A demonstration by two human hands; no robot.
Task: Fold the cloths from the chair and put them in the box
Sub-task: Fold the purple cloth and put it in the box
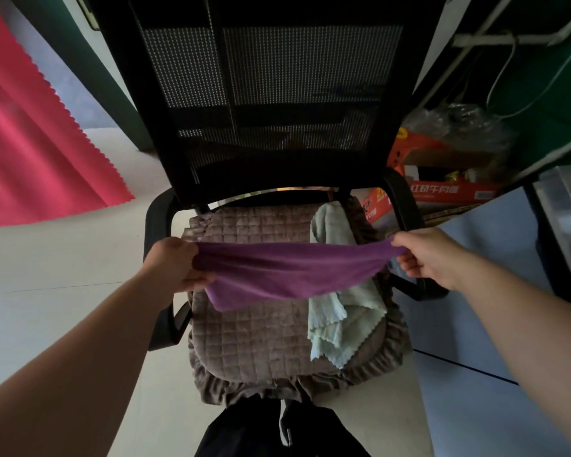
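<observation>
A purple cloth point(289, 272) hangs stretched between the person's two hands above the seat of a black mesh-backed office chair point(277, 103). The left hand point(175, 263) grips the cloth's left end, its fingers curled round the bunched fabric with the thumb underneath. The right hand point(424, 255) pinches the right end between thumb and fingertips, the fabric gathered to a narrow point there. Between the hands the cloth sags in a shallow curve, and its lower edge droops down to the seat, where its lower left corner lies on or just above the cushion; which of the two cannot be told. The seat carries a brown-grey quilted cushion cover point(261, 338) with a ruffled edge. On the right part of that cushion lies a pale mint-green cloth point(340, 321), crumpled, with a zigzag-cut edge, partly hidden behind the purple one and reaching back toward the chair's right armrest point(406, 206). To the left, a red sheet of fabric point(30, 140) with a pinked edge spreads over the light floor. Behind the chair on the right, an orange cardboard box point(442, 179) with printed lettering sits under a green-covered table, with crumpled clear plastic point(459, 120) above it.
</observation>
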